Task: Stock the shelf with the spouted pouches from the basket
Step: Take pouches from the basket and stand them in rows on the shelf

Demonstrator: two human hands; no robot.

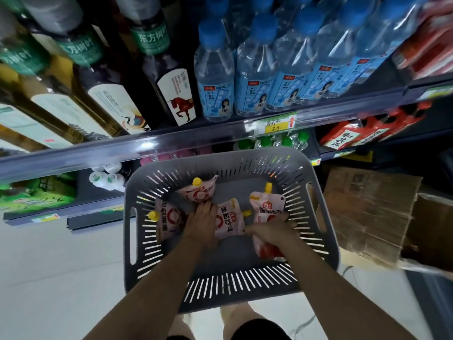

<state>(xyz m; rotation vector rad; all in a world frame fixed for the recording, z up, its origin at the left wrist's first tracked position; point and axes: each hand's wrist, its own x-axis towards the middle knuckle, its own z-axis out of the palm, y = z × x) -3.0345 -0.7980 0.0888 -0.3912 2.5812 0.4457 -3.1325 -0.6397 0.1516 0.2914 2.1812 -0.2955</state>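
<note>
Both hands were picking from the basket (137,241); left hand (199,223) rested narrow on the middle pouch (230,220); right hand (272,230) gripped the three-o'clock pouch (267,204); lifting shelfward probably came next.

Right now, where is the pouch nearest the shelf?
In the head view, it lies at the far side of the basket, left of centre, yellow spout up-left, just beyond the left hand.

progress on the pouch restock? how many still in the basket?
Done: nothing that shows; no spouted pouch is visible on the shelves in view. In hand: both hands are down in the grey basket, the left hand on the middle pouches, the right hand on the right-hand pouch. Left: four pouches, all in the basket, including the far one and the left one.
</note>
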